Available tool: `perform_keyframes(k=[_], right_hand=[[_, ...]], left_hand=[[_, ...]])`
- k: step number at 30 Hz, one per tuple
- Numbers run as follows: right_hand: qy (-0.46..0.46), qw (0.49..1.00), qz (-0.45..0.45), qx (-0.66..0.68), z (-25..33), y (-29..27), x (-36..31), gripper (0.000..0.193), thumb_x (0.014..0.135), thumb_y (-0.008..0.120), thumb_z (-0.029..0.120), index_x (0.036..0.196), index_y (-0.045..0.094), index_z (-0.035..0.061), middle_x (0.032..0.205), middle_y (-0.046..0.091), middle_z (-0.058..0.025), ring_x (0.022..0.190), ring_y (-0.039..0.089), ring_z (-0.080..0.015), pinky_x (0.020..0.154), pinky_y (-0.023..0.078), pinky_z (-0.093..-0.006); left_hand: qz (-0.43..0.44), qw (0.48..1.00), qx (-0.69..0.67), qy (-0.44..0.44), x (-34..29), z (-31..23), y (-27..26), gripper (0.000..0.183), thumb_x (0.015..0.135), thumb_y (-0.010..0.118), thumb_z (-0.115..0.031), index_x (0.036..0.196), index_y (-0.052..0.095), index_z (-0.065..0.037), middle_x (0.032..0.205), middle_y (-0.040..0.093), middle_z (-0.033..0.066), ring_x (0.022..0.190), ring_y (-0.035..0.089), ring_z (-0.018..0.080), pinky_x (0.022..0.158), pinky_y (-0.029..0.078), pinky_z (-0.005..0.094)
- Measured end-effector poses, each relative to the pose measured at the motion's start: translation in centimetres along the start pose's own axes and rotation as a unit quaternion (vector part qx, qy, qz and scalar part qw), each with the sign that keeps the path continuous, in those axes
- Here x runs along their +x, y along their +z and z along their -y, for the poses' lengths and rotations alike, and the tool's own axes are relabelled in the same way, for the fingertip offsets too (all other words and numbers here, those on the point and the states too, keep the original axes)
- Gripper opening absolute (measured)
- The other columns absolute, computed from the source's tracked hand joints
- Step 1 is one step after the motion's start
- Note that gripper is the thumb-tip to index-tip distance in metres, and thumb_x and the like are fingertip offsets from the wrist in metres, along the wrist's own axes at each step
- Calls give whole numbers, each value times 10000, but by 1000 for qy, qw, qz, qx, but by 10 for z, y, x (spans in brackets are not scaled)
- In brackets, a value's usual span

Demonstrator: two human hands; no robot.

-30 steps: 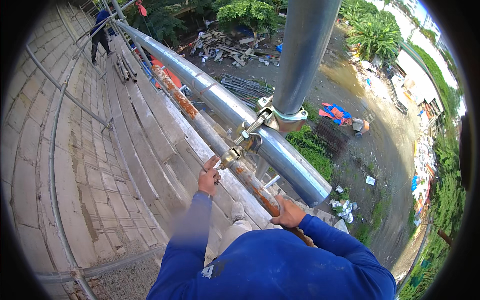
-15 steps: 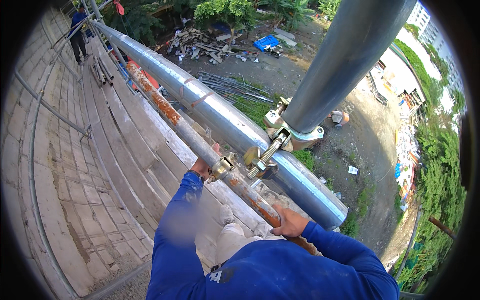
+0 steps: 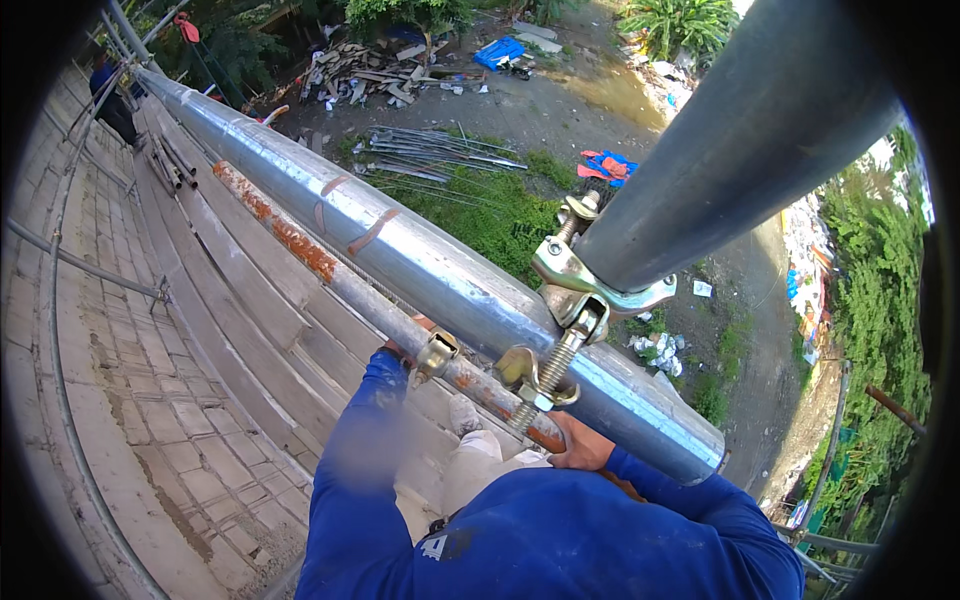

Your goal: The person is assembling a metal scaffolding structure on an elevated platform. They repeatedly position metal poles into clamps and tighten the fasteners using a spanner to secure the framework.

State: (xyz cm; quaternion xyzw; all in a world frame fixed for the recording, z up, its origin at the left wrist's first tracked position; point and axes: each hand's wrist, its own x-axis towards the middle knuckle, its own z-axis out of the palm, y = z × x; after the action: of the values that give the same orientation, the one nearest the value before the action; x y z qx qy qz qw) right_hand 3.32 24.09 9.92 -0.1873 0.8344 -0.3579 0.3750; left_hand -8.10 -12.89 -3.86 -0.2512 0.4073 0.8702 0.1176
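A long, slim rusty pipe point(image 3: 378, 306) slants in front of the worker, running beside a thicker silver pipe point(image 3: 450, 290), just on its left; I can't tell whether the two touch. Its far end is flaking orange, the middle is dull grey, and more orange rust shows near the worker's body. A small brassy clamp point(image 3: 436, 356) sits around the grey stretch. The right hand point(image 3: 584, 442) is closed around the rusty pipe's near end, its fingers curled over the far side and mostly out of my sight. The left hand point(image 3: 402, 352) is tucked behind the pipe, right by the small clamp; a bit of finger shows over the top edge, so it touches there, but I can't tell how tightly the fingers are bent. Nearer the right hand, a bigger clamp point(image 3: 580, 322) with a threaded bolt joins the silver pipe to a stout grey pole point(image 3: 735, 160). Long planks point(image 3: 235, 255) stretch away on the left.
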Motion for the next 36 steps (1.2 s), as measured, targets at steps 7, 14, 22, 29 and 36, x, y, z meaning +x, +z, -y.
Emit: perform_keyframes(k=[7, 14, 22, 29, 36], right_hand=[[-35, 992, 51, -113, -12, -7, -2, 987, 795, 774, 379, 1545, 279, -27, 1435, 468, -341, 1374, 450, -427, 1147, 357, -440], [81, 991, 82, -75, -29, 2, 8, 1061, 794, 779, 396, 1547, 191, -68, 1512, 371, -350, 1427, 380, -434, 1172, 334, -436], [61, 990, 75, -100, -44, 4, 7, 1005, 796, 783, 383, 1494, 246, -101, 1437, 402, -385, 1360, 431, -448, 1126, 370, -457], [73, 978, 129, -148, 4, -19, 22, 989, 767, 800, 380, 1456, 293, -116, 1162, 605, -372, 1123, 604, -477, 954, 480, -466], [-25, 996, 36, -77, 5, -11, 12, 857, 742, 822, 333, 1359, 389, -76, 858, 644, -318, 865, 655, -460, 802, 502, -478]], left_hand=[[22, 1000, -15, 1, 1, 9, 5, 218, 1002, 587, -268, 1090, 567, -70, 913, 632, 83, 787, 638, 186, 692, 526, 332], [63, 998, -9, -4, -2, -9, 18, 260, 1000, 589, -255, 1154, 571, -46, 974, 658, 107, 849, 670, 212, 750, 557, 342], [30, 999, -17, 7, -45, -6, 35, 298, 1008, 568, -232, 1222, 577, -25, 1067, 683, 134, 937, 703, 243, 811, 588, 359], [-75, 997, 0, -27, -50, 46, -14, 283, 1050, 435, -263, 1142, 608, -59, 976, 655, 99, 805, 660, 201, 659, 556, 338], [-117, 993, 18, -27, -71, 27, -8, 257, 1039, 489, -323, 1116, 589, -99, 867, 625, 56, 463, 354, 71, 466, 352, 280]])
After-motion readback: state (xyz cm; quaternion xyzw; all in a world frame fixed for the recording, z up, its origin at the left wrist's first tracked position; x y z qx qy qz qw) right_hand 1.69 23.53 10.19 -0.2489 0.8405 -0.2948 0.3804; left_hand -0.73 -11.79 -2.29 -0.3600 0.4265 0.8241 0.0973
